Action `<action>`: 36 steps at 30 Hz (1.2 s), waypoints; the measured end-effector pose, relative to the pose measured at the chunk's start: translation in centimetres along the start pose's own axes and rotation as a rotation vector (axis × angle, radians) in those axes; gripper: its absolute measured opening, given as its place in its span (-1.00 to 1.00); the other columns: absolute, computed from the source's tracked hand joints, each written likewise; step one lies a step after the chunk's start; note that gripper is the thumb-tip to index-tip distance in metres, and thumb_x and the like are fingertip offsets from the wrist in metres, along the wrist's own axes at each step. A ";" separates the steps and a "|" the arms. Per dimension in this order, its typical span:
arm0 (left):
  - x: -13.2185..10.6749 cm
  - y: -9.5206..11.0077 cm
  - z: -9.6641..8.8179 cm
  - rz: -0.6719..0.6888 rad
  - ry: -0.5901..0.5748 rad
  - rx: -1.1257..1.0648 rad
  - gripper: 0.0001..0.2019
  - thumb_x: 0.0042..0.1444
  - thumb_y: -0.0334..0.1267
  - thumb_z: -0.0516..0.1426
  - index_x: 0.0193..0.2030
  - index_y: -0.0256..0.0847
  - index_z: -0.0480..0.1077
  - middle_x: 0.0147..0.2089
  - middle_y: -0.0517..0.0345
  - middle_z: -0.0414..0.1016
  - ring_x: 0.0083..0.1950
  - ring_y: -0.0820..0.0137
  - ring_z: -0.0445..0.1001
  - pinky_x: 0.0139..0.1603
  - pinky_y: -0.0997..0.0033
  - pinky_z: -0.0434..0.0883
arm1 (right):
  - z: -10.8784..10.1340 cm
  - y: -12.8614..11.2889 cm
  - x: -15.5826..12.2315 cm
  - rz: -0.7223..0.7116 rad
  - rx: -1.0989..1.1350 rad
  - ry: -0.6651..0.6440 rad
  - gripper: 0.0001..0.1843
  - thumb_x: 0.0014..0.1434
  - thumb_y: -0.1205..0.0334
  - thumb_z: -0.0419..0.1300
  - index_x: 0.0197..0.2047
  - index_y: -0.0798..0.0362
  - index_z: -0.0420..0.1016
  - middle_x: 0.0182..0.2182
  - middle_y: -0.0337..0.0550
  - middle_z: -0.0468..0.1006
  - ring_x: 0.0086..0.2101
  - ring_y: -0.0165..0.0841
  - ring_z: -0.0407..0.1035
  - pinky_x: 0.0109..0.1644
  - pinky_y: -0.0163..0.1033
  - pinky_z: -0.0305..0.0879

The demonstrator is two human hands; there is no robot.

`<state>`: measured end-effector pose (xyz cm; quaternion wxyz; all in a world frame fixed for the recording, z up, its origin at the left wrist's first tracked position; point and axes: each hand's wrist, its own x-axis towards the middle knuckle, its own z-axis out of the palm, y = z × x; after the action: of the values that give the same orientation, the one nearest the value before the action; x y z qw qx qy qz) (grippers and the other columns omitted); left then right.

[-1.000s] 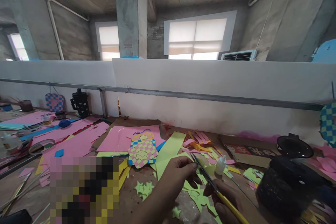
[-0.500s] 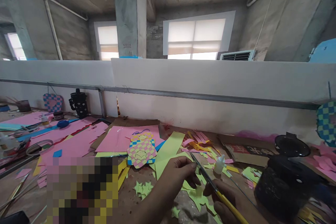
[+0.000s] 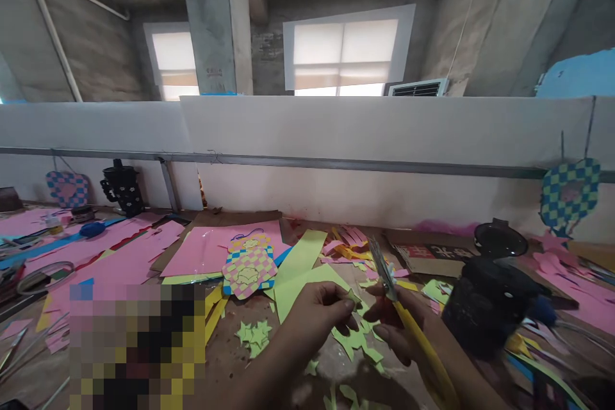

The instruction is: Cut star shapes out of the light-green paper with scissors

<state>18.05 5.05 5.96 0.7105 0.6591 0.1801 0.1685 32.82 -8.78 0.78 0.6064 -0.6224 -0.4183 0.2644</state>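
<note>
My left hand (image 3: pixel 329 307) pinches a small green paper piece (image 3: pixel 353 296), perhaps a star, between thumb and forefinger. Scissors with yellow handles (image 3: pixel 425 349) rest in my right hand (image 3: pixel 408 323), their blades pointing up and away, clear of the paper piece. The right fingertips reach towards that piece; I cannot tell whether they touch it. Below both hands lie green paper offcuts (image 3: pixel 353 339). A small pile of green paper stars (image 3: pixel 254 337) sits left of my left forearm, and a single star (image 3: pixel 312 368) lies nearer me.
A checkered paper ornament (image 3: pixel 250 269) lies on pink sheets (image 3: pixel 192 250) at the back. Green paper (image 3: pixel 302 256) extends beside it. On the right stands a black mug (image 3: pixel 485 307) with its lid raised. Cardboard (image 3: pixel 423 256) leans near the white partition (image 3: pixel 365 134). Another checkered ornament (image 3: pixel 557 195) hangs right.
The scissors have swung away from the left hand's fingers, with the blades now more upright. My right hand has moved up and closer to the left. The view has shifted to the right.
</note>
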 end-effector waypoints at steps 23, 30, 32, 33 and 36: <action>0.0 -1.7 0.8 0.013 -0.052 0.151 -0.91 -0.05 -0.29 0.17 -0.38 -0.25 0.43 -0.45 0.17 0.44 -0.40 0.40 0.41 -0.37 0.40 0.32 | 1.5 -2.8 -0.6 0.024 0.035 0.059 -0.53 -0.07 0.23 0.39 -0.06 0.01 0.45 -0.55 -0.42 0.36 -0.57 -0.49 0.21 -0.56 -0.41 0.06; 0.3 -1.0 0.2 0.049 0.077 -0.045 -0.80 -0.09 -0.17 0.28 -0.44 -0.25 0.42 -0.51 0.20 0.42 -0.45 0.45 0.33 -0.39 0.44 0.27 | 1.0 -1.3 -0.2 -0.032 0.004 -0.065 -0.45 0.05 -0.12 0.37 -0.01 0.01 0.37 -0.52 -0.42 0.29 -0.60 -0.50 0.10 -0.60 -0.41 0.02; 0.3 -0.6 0.0 0.074 0.112 -0.117 -0.76 -0.08 -0.13 0.31 -0.42 -0.26 0.43 -0.51 0.19 0.43 -0.45 0.45 0.34 -0.39 0.45 0.27 | 1.0 -1.3 -0.2 -0.058 -0.015 -0.134 -0.42 0.05 -0.19 0.36 -0.04 0.03 0.38 -0.53 -0.42 0.28 -0.58 -0.50 0.09 -0.57 -0.40 0.00; 0.2 -0.3 -0.1 0.082 0.128 -0.140 -0.75 -0.09 -0.12 0.32 -0.42 -0.26 0.44 -0.51 0.19 0.44 -0.45 0.45 0.34 -0.39 0.45 0.27 | 1.1 -1.3 -0.2 -0.073 -0.024 -0.164 -0.43 0.05 -0.21 0.35 -0.06 0.03 0.40 -0.53 -0.41 0.27 -0.57 -0.49 0.08 -0.55 -0.39 0.01; -0.1 0.3 -0.3 0.102 0.182 -0.176 -0.76 -0.09 -0.14 0.33 -0.42 -0.26 0.45 -0.51 0.20 0.43 -0.45 0.46 0.34 -0.39 0.46 0.27 | 1.6 -1.5 -0.5 -0.098 -0.075 -0.226 -0.44 0.08 -0.27 0.31 -0.11 0.04 0.43 -0.50 -0.38 0.27 -0.50 -0.45 0.11 -0.45 -0.35 0.05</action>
<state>17.78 5.30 6.27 0.7367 0.5845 0.1944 0.2788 30.95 -8.45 2.00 0.5439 -0.5896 -0.5235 0.2871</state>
